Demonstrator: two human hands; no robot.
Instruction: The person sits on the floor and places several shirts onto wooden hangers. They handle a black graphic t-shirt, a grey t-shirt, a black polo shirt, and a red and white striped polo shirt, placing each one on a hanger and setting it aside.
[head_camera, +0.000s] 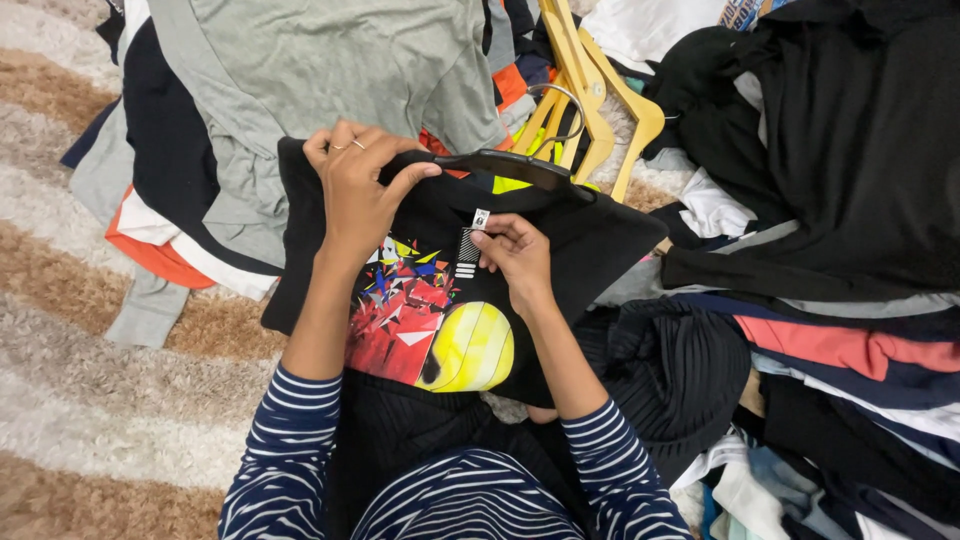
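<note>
Black printed T-shirt (440, 320) lies on the lap; left hand (360, 195) grips its collar and black hanger (515, 168); right hand (515, 252) pinches the neck label (481, 218).

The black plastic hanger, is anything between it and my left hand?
Nothing visible does: the left hand already grips the black plastic hanger at its near end, over the black printed T-shirt, while the right hand pinches the shirt's collar.

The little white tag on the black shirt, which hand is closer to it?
Right. The right hand pinches the shirt just below the white tag, fingertips touching it. The left hand sits farther left, gripping the black hanger at the collar of the black printed T-shirt.
</note>
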